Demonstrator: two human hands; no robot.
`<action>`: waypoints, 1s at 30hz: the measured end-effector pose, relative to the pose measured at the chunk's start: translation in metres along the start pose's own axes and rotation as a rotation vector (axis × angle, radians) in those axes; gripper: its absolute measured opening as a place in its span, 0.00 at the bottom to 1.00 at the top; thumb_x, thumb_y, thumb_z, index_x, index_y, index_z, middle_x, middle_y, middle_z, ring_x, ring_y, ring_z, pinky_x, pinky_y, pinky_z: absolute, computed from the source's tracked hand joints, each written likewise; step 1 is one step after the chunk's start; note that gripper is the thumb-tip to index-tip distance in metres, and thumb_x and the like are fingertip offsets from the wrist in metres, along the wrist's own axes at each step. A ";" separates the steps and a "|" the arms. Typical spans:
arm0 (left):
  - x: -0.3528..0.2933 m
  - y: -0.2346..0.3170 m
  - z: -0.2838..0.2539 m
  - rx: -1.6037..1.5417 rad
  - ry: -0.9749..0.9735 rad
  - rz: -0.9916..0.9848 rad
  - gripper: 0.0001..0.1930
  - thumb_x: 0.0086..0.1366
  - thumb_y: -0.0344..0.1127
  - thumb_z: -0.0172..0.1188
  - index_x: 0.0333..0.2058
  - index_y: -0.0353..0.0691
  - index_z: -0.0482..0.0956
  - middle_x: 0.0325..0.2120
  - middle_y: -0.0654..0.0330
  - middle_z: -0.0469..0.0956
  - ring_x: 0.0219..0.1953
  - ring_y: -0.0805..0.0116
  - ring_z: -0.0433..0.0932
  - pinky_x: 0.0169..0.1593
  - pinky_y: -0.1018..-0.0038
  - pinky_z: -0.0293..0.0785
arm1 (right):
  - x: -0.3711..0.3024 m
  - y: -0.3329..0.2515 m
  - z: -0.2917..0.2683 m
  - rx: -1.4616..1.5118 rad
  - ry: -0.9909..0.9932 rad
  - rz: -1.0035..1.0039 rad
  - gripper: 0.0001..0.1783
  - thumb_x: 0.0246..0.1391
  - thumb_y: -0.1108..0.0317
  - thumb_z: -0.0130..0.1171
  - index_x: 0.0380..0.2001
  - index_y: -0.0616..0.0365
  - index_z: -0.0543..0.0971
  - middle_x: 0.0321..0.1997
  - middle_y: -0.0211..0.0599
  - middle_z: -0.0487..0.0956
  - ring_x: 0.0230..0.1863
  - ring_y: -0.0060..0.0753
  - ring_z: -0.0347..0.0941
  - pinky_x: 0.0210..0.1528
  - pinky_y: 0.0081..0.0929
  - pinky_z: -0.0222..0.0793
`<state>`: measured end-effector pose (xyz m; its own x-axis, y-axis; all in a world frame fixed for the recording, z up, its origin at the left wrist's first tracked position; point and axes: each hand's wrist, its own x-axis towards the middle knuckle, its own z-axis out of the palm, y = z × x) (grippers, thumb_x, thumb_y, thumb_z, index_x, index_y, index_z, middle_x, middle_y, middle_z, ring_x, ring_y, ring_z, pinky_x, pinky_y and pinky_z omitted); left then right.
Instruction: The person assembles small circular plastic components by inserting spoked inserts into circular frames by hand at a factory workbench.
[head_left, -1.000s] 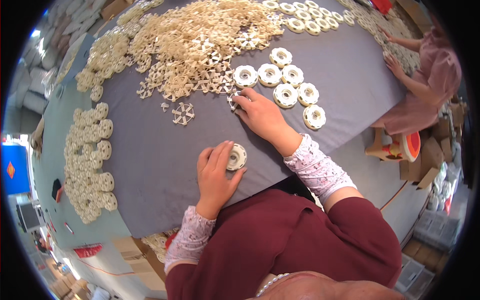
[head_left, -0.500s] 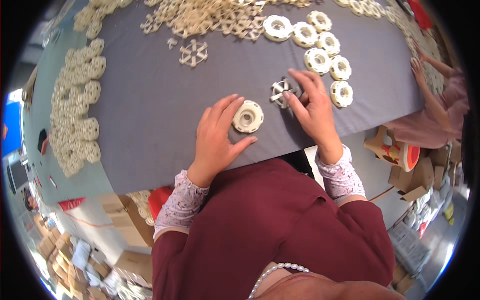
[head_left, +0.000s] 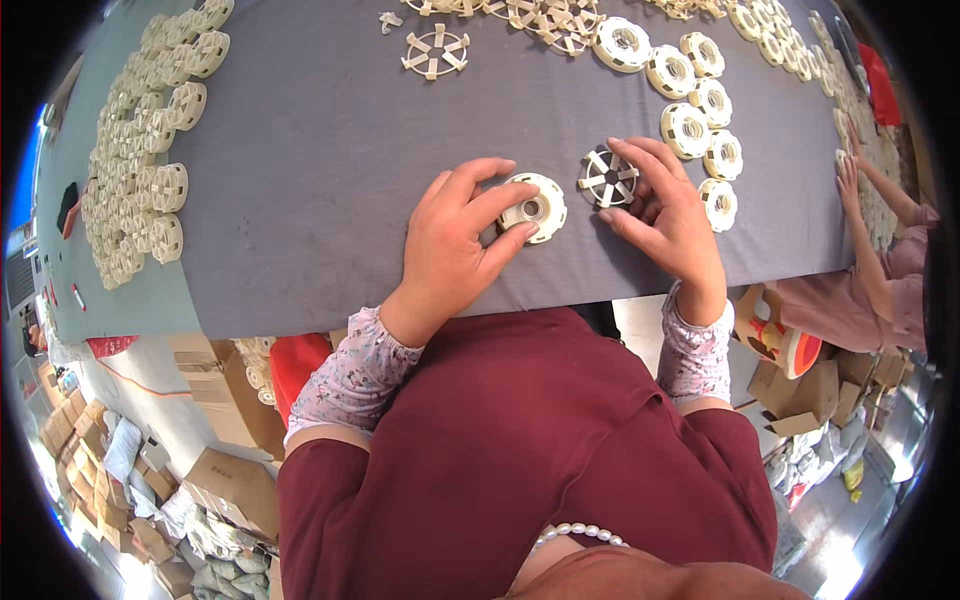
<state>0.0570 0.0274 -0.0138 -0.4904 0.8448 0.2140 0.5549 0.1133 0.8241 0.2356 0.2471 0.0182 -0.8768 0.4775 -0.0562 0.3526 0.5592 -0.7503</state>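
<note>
My left hand [head_left: 452,238] is closed on a round cream plastic disc [head_left: 545,212] with a hole in its middle and notches around its rim. The index finger lies over the disc and the thumb presses its near edge. Just right of it, my right hand [head_left: 668,210] has a pale spoked plastic ring [head_left: 597,180] between thumb and index finger, with small tabs around its edge. The other fingers of that hand curl in behind it. A narrow strip of dark cloth separates the two parts.
Several finished-looking cream discs [head_left: 685,130] line the right side of the grey cloth [head_left: 330,200]. Beyond lie a loose spoked ring [head_left: 435,53] and a pile of more rings [head_left: 545,18]. Stacked cream parts [head_left: 150,150] fill the left side. Another person's arms [head_left: 880,215] rest at the right edge.
My left hand has closed from lying open beside the disc to gripping it. My right fingers hold the spoked ring at its right side. The whole view has shifted.
</note>
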 end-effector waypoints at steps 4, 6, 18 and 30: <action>0.001 -0.001 -0.001 0.012 -0.025 -0.006 0.21 0.57 0.33 0.77 0.51 0.47 0.90 0.55 0.58 0.84 0.48 0.58 0.80 0.52 0.64 0.77 | 0.004 0.011 -0.006 0.082 -0.040 0.025 0.40 0.43 0.76 0.78 0.64 0.57 0.81 0.61 0.32 0.78 0.34 0.16 0.73 0.34 0.18 0.73; 0.001 -0.002 -0.001 0.014 -0.035 -0.016 0.22 0.56 0.33 0.77 0.52 0.47 0.90 0.55 0.59 0.84 0.47 0.59 0.80 0.51 0.64 0.77 | 0.006 0.008 -0.008 0.042 -0.055 0.011 0.38 0.42 0.76 0.79 0.62 0.58 0.83 0.60 0.33 0.79 0.34 0.16 0.75 0.34 0.19 0.75; -0.006 -0.003 -0.004 -0.325 0.061 -0.119 0.25 0.65 0.31 0.74 0.61 0.38 0.82 0.58 0.55 0.79 0.34 0.76 0.76 0.35 0.78 0.76 | 0.021 -0.031 0.022 0.151 -0.241 -0.253 0.34 0.49 0.73 0.77 0.62 0.51 0.83 0.58 0.36 0.80 0.44 0.34 0.83 0.42 0.30 0.83; 0.001 0.001 -0.004 -0.111 -0.100 -0.046 0.37 0.58 0.29 0.75 0.68 0.40 0.77 0.61 0.52 0.80 0.45 0.65 0.82 0.44 0.72 0.80 | -0.020 -0.023 0.056 -0.469 -0.109 -0.356 0.54 0.58 0.35 0.65 0.79 0.55 0.64 0.83 0.39 0.63 0.78 0.50 0.61 0.77 0.53 0.53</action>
<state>0.0546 0.0260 -0.0105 -0.4414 0.8884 0.1260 0.4530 0.0995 0.8859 0.2273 0.1868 0.0001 -0.9873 0.1476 0.0589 0.1161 0.9232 -0.3664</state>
